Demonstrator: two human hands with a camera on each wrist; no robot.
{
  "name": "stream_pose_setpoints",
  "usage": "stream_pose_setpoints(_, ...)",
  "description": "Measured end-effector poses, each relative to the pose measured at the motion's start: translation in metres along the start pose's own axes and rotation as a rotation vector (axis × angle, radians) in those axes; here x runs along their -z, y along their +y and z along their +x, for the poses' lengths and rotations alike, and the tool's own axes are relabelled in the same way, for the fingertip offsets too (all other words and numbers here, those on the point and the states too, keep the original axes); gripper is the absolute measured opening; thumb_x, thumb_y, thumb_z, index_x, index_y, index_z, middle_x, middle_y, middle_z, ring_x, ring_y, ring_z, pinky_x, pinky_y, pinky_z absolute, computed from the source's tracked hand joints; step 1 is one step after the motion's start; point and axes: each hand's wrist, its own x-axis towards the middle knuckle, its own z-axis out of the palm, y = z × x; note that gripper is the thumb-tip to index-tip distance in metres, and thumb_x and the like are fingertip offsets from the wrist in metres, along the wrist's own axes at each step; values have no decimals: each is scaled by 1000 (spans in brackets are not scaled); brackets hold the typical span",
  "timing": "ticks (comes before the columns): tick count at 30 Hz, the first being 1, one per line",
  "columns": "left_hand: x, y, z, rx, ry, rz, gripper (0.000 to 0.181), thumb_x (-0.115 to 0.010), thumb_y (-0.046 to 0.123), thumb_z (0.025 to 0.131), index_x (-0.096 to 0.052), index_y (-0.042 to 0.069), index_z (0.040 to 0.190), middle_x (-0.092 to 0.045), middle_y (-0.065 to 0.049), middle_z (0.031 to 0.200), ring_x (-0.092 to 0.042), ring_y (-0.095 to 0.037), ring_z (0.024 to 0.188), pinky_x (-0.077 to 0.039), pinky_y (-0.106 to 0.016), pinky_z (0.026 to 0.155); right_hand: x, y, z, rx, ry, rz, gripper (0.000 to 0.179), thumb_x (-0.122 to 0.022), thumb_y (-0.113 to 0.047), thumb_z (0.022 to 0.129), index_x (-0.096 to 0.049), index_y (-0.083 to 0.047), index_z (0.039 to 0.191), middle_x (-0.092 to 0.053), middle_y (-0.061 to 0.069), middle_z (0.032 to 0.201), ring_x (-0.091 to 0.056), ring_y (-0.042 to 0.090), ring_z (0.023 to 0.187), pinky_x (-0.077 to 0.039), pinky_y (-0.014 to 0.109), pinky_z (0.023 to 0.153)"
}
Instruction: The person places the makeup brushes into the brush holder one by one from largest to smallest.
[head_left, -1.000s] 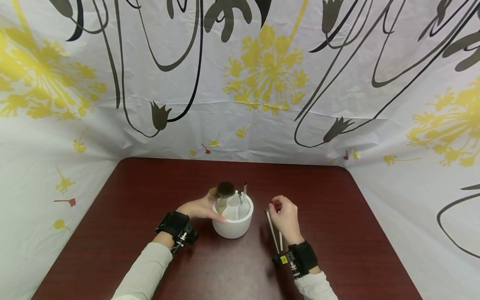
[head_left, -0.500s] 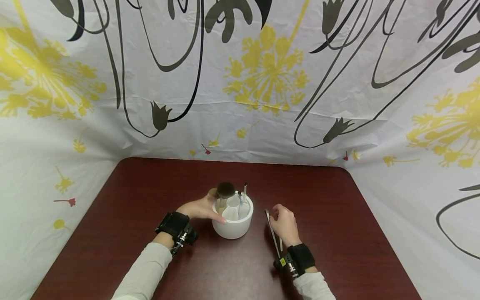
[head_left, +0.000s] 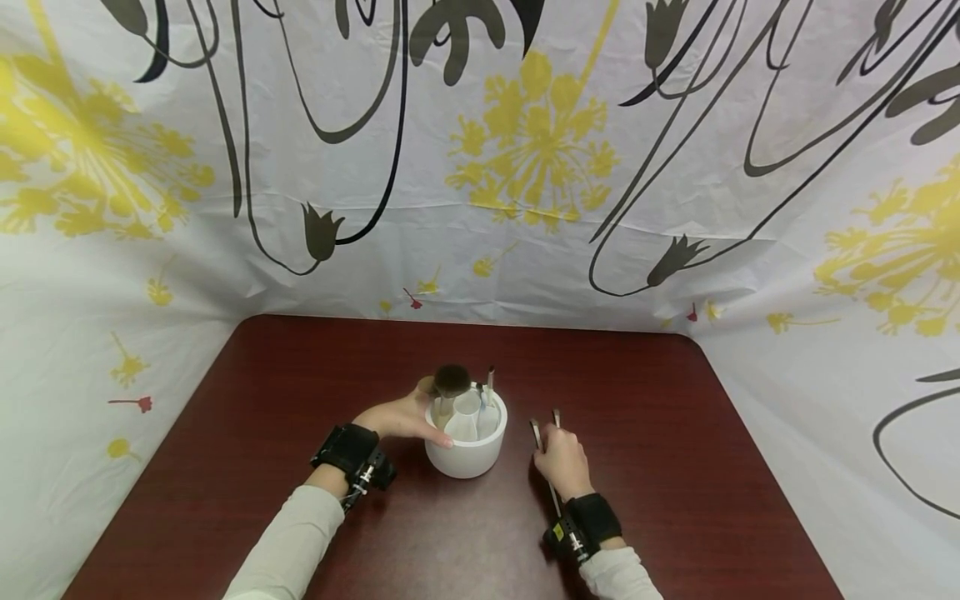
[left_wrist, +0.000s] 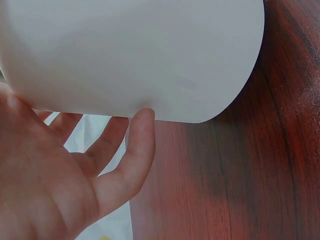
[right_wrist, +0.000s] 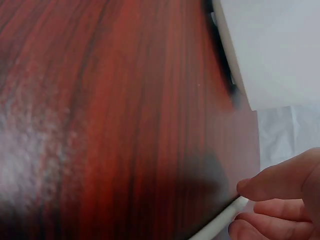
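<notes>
A round white brush holder with inner compartments stands upright on the table, a fluffy powder brush and slim brushes rising from it. My left hand grips its left side, thumb at the near rim; its curled fingers touch the white wall in the left wrist view. To the right of the holder, my right hand is low over two slim makeup brushes. One brush tip shows left of the hand, another beyond it. In the right wrist view, thumb and fingers pinch a pale brush handle.
Under everything is a dark red wood-grain table with rounded far corners. A white cloth with yellow and grey flowers hangs behind it and at both sides. Both wrists carry black camera straps.
My right hand has come nearer and slightly left, lower over the two brushes. The farther brush tip now shows past the fingers. The left hand and the holder have stayed put.
</notes>
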Motion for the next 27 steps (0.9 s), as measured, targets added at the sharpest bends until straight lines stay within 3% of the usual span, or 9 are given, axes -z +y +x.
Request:
stream_pose_setpoints(9, -1, 2, 0, -8, -8, -4, 106, -81, 33, 63, -13, 7, 140, -16, -16, 142, -21, -31, 129, -20, -53, 103, -5, 3, 0, -3, 11, -34, 19, -69, 0, 64, -52, -8, 63, -50, 1, 57, -49, 17, 50, -39, 33, 45)
stream_pose_setpoints(17, 1, 1, -1, -33, 1, 6, 105, -81, 33, 62, -15, 7, 140, -14, -16, 142, -20, -31, 130, -20, -51, 103, -2, 1, 2, -10, -28, -15, 13, -66, 2, 65, -54, -4, 65, -52, 3, 59, -49, 16, 52, -39, 31, 46)
stream_pose_setpoints(22, 1, 1, 0, -29, 6, 12, 106, -82, 34, 62, -15, 7, 140, -15, -17, 142, -21, -31, 129, -21, -51, 103, 5, -4, 4, 12, 29, 19, 11, -65, 2, 65, -56, -4, 68, -54, 3, 61, -52, 17, 55, -41, 31, 48)
stream_pose_setpoints(27, 0, 1, 0, -5, 4, 17, 107, -81, 36, 62, -14, 6, 140, -15, -17, 142, -22, -31, 129, -22, -52, 102, 20, -15, 6, 22, 89, 101, 15, -66, 1, 67, -62, -2, 81, -62, 7, 70, -58, 18, 60, -46, 29, 51)
